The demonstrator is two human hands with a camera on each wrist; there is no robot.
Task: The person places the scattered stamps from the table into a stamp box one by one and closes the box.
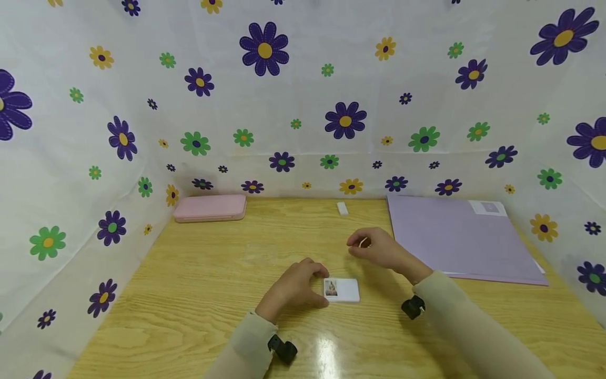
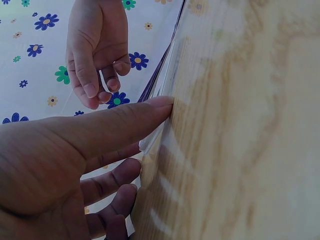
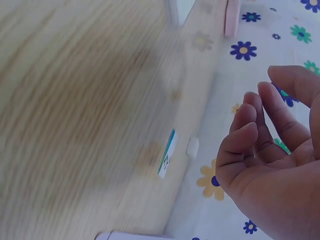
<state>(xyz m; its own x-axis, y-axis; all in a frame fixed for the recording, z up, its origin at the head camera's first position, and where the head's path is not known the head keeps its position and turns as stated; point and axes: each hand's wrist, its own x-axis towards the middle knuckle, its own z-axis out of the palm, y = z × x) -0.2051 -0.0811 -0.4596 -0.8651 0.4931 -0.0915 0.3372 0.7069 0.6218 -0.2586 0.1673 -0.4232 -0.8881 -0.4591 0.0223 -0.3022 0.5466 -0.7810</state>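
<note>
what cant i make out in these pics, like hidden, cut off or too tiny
Head view: the small picture on the white rectangular item is too tiny for details.
Head view: print on the purple folder's label is too small and faint.
Head view: the pink case is closed, hiding any contents.
Left wrist: the frame edge cuts off part of the left hand.
</note>
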